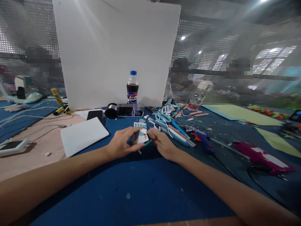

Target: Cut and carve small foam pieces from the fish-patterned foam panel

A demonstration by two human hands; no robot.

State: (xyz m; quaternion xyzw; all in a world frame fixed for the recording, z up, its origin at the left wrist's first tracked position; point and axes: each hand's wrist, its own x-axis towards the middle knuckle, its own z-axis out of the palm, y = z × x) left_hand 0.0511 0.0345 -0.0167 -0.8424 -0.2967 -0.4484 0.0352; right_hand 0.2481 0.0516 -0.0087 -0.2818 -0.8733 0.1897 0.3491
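Over the front middle of the blue table, my left hand (pixel 120 143) is closed around a small white craft piece (pixel 142 137) with light-blue rectangles along its top. Thumb and fingers grip it from the left side. My right hand (pixel 164 143) is closed in a pinch at the piece's right edge; whether it grips the piece itself or some tiny part is too small to tell. A thin teal tip (pixel 148 143) shows between the hands near the left thumb. Light-blue scissors (pixel 162 118) lie just beyond my right hand.
A cola bottle (pixel 133 89) and a propped phone (pixel 130 110) stand before a white board (pixel 117 47). Foam sticks (pixel 178 136), scraps (pixel 170 108), a blue glue gun (pixel 205 141) and a magenta tool (pixel 263 157) with cords lie right. A white sheet (pixel 84 136) lies left.
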